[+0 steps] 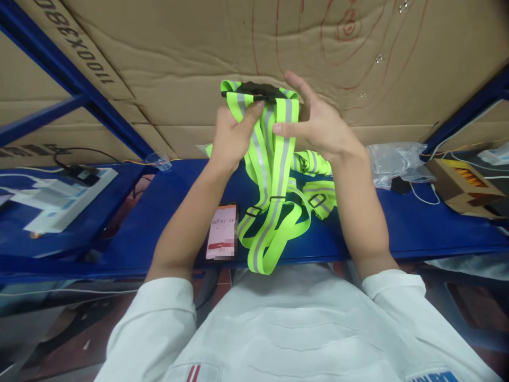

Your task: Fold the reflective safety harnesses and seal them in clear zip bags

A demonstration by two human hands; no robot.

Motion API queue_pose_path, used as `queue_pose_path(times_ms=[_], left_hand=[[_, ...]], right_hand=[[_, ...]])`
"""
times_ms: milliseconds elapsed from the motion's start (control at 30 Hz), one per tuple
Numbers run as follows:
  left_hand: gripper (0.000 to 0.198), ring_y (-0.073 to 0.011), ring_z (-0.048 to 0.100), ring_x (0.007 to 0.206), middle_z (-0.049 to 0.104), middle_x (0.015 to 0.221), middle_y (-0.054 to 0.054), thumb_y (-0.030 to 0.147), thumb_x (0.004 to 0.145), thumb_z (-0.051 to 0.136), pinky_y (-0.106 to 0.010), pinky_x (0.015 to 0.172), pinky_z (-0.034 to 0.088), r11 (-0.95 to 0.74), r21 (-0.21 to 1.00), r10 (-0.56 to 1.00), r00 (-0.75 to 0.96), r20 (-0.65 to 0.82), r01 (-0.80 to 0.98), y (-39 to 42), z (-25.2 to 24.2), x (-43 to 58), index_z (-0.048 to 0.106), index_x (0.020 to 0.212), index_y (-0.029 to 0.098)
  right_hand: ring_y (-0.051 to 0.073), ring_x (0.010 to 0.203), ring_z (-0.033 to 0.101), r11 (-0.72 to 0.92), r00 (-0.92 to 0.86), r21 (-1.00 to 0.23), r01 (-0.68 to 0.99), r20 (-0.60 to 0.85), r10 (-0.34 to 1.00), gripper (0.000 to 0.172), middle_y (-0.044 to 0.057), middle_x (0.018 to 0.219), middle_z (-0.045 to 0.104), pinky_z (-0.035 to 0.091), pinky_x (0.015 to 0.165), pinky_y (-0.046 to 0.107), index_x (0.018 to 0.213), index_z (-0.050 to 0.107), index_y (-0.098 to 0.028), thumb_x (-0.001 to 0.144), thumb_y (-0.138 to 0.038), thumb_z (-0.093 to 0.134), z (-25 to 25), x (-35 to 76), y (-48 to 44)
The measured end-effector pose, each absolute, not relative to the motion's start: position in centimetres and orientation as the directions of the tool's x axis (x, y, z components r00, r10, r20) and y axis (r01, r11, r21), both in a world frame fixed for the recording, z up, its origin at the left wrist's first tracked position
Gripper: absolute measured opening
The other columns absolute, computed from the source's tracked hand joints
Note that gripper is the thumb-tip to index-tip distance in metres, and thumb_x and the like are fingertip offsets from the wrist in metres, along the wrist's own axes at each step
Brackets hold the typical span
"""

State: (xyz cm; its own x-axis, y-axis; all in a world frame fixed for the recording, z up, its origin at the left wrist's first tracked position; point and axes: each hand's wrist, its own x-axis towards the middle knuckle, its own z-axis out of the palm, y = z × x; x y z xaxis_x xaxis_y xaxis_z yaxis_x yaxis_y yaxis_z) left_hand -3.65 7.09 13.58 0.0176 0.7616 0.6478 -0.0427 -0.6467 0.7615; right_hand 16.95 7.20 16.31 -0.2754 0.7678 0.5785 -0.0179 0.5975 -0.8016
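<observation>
Your left hand grips the neon straps, your right hand splayed open; beyond it, a carton, contents unclear.

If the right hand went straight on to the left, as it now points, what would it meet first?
Most likely the hanging yellow-green strap. The open right hand points at it, and its thumb already overlaps the strap in the picture; whether they touch is unclear.

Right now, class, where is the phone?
In the head view, left of centre, the phone lies on the blue table, just left of the neon straps.
</observation>
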Motion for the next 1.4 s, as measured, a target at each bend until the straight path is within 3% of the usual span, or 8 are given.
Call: queue_pose_path(times_ms=[200, 433, 567, 767, 1000, 1133, 1300, 1400], left_hand=[[0.045, -0.0337, 0.067, 0.130, 0.081, 0.104, -0.002, 0.059, 0.083, 0.097, -0.048, 0.112, 0.055, -0.573, 0.819, 0.797, 0.206, 0.567, -0.039, 6.1, 14.0, -4.2, 0.078, 0.101, 0.023], [0.047, -0.0332, 0.073, 0.125, 0.082, 0.114, -0.006, 0.042, 0.073, 0.103, -0.045, 0.112, 0.059, -0.597, 0.802, 0.793, 0.135, 0.594, -0.018, 6.4, 13.7, -3.8, 0.080, 0.106, 0.018], [0.049, -0.0346, 0.071, 0.137, 0.080, 0.128, -0.009, 0.043, 0.077, 0.101, -0.046, 0.118, 0.060, -0.533, 0.837, 0.795, 0.265, 0.546, -0.123, 5.7, 13.7, -4.0, 0.079, 0.115, 0.021], [0.057, -0.0303, 0.075, 0.130, 0.081, 0.126, -0.004, 0.036, 0.065, 0.108, -0.047, 0.121, 0.060, -0.398, 0.873, 0.812, 0.335, 0.478, -0.283, 5.9, 12.9, -3.5, 0.081, 0.114, 0.025], [0.053, -0.0317, 0.083, 0.097, 0.084, 0.108, -0.006, 0.033, 0.061, 0.110, -0.052, 0.097, 0.070, -0.307, 0.926, 0.860, 0.351, 0.369, -0.221, 5.4, 13.3, -3.6, 0.082, 0.105, 0.021], [0.060, -0.0287, 0.082, 0.082, 0.082, 0.098, -0.007, 0.040, 0.059, 0.112, -0.045, 0.080, 0.072, -0.294, 0.934, 0.860, 0.370, 0.352, -0.206, 4.9, 13.7, -3.8, 0.080, 0.105, 0.018], [0.057, -0.0256, 0.079, 0.079, 0.079, 0.097, -0.009, 0.049, 0.070, 0.108, -0.039, 0.072, 0.069, -0.350, 0.922, 0.841, 0.378, 0.388, -0.167, 5.1, 13.5, -3.8, 0.077, 0.106, 0.017], [0.058, -0.0246, 0.076, 0.073, 0.078, 0.090, -0.009, 0.052, 0.071, 0.107, -0.037, 0.067, 0.066, -0.346, 0.935, 0.818, 0.462, 0.343, -0.082, 5.2, 13.4, -3.9, 0.077, 0.107, 0.017]], right_hand=[[0.019, 0.108, 0.070, 0.447, -0.269, -0.842, -0.301, 0.525, 0.808, 0.071, -0.005, 0.107, 0.075, 0.058, 0.107, 0.035, 0.131, 0.062, -0.028, 0.068, -0.030, 0.095, 15.4, 16.0, 8.6], [0.023, 0.117, 0.073, 0.496, -0.288, -0.855, -0.153, 0.519, 0.805, 0.064, -0.002, 0.127, 0.078, 0.061, 0.109, 0.038, 0.125, 0.068, -0.032, 0.069, -0.039, 0.098, 15.9, 16.1, 7.3], [0.023, 0.112, 0.074, 0.564, -0.288, -0.819, -0.104, 0.567, 0.771, 0.053, -0.003, 0.115, 0.079, 0.062, 0.108, 0.038, 0.120, 0.071, -0.033, 0.072, -0.039, 0.092, 16.0, 15.9, 7.2], [0.027, 0.126, 0.068, 0.699, -0.204, -0.709, 0.099, 0.673, 0.711, 0.036, -0.004, 0.132, 0.076, 0.057, 0.116, 0.042, 0.115, 0.070, -0.037, 0.082, -0.046, 0.082, 16.2, 15.0, 6.7], [0.026, 0.151, 0.057, 0.868, -0.520, -0.452, 0.206, 0.700, 0.489, 0.034, -0.003, 0.147, 0.072, 0.038, 0.135, 0.045, 0.128, 0.078, -0.036, 0.097, -0.048, 0.082, 18.1, 18.2, 4.8], [0.029, 0.112, 0.073, 0.817, -0.443, -0.480, 0.320, 0.686, 0.577, 0.021, 0.000, 0.113, 0.081, 0.053, 0.112, 0.044, 0.099, 0.080, -0.032, 0.103, -0.052, 0.073, 18.3, 17.9, 3.9], [0.020, 0.074, 0.055, 0.762, -0.154, -0.573, 0.302, 0.759, 0.633, 0.054, 0.001, 0.071, 0.057, 0.051, 0.079, 0.035, 0.066, 0.044, -0.026, 0.108, -0.054, 0.063, 17.8, 15.8, 4.4], [0.018, 0.073, 0.054, 0.631, -0.148, -0.767, 0.121, 0.614, 0.775, 0.049, 0.000, 0.074, 0.060, 0.050, 0.071, 0.032, 0.069, 0.049, -0.026, 0.106, -0.054, 0.066, 17.3, 15.6, 5.6]])
